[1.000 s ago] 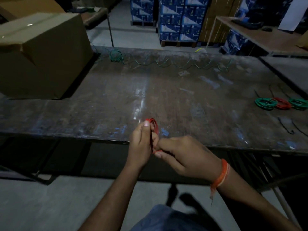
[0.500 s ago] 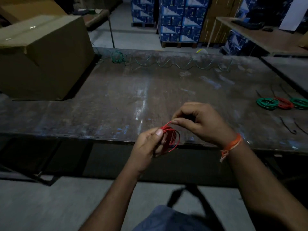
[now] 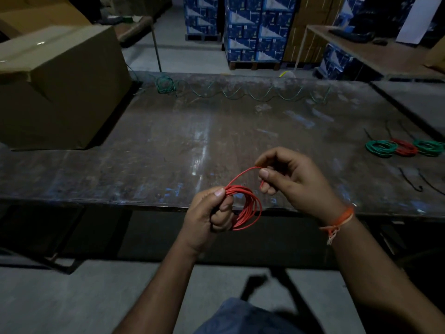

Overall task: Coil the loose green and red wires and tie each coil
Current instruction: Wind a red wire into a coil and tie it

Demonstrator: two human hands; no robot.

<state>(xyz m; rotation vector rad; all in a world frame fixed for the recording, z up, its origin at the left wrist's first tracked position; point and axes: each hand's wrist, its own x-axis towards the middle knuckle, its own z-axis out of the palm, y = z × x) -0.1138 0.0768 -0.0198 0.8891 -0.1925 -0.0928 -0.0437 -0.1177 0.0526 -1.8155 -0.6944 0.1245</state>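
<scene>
Red wire coil [image 3: 245, 208] hangs over the table's near edge [image 3: 144, 202], its bundled side pinched in the left hand [image 3: 207, 218]; the right hand [image 3: 291, 177] pinches its free end just above. Light, springy, likely to unwind unless gripped across all loops. Loose green wire [image 3: 240, 92] lies far back
</scene>
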